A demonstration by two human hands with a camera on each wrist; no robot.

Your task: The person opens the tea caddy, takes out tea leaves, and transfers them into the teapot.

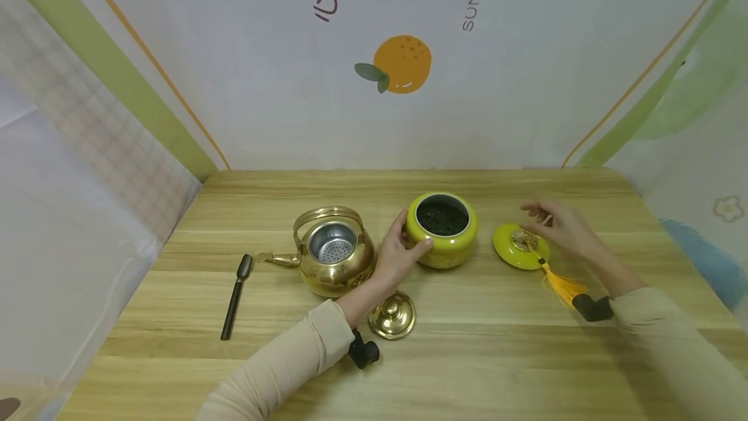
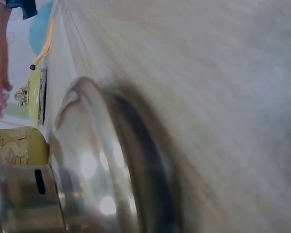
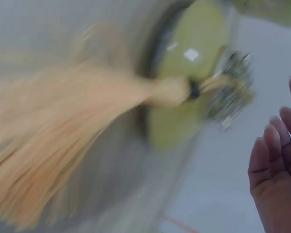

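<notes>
– Beige sleeve nearest; doing what with the left hand?
– Gripping the yellow jar, just right of the gold kettle.
– And with the right hand?
– Holding nothing, fingers loosely bent, near the yellow lid.

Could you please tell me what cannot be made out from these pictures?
- Head view: the left hand hides part of the yellow jar's side.
- Head view: single pieces of the dark contents are too small to tell apart.
- Left wrist view: the bottom edge cuts off the brass lid.
- Right wrist view: blur smears the tassel's strands.
- Right wrist view: the right edge cuts off the right hand.
</notes>
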